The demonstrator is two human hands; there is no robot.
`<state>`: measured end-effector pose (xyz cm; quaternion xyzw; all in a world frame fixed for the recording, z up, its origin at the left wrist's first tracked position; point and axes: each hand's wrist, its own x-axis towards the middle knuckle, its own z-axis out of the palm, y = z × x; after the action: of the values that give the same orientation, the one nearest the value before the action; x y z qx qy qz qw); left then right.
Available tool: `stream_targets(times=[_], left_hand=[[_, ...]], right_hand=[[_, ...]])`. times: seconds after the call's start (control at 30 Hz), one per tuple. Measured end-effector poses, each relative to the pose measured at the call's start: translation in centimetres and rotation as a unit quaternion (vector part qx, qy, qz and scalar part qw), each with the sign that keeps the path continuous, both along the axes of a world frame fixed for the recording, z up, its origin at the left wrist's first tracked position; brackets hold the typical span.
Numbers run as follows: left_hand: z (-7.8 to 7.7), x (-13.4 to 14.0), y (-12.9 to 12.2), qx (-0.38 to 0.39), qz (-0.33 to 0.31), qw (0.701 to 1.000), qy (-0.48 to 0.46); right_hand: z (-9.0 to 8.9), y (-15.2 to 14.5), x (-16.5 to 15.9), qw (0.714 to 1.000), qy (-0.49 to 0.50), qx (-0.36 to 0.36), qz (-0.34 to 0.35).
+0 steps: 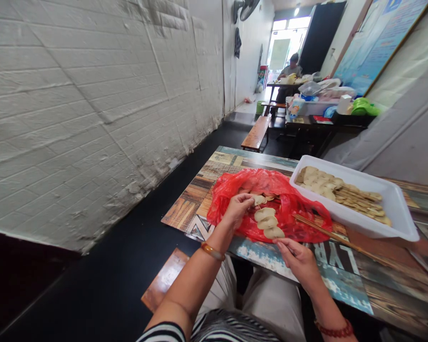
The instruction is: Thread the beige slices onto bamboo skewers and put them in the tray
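On the red bag beside the white tray, the left hand pinches one tan slice; right-hand fingers curl around a thin skewer. The slices look soft, light, best held by edges.

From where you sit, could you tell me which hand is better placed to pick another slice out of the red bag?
The left hand: its fingertips are already on a slice inside the red bag. The right hand is at the bag's near edge, holding a skewer.
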<state>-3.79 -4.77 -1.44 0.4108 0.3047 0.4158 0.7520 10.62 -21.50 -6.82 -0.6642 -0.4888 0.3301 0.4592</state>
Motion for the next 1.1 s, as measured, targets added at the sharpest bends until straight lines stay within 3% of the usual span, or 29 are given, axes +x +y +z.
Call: stream_targets(times=[0.53, 1.1], left_hand=[[-0.7, 0.3, 0.2, -0.036, 0.000, 0.999, -0.019], [0.0, 0.4, -0.5, 0.030, 0.042, 0.998, 0.029]], right_hand=[[0.7, -0.3, -0.2, 1.000, -0.007, -0.014, 0.008], [1.1, 0.0, -0.4, 1.000, 0.014, -0.010, 0.009]])
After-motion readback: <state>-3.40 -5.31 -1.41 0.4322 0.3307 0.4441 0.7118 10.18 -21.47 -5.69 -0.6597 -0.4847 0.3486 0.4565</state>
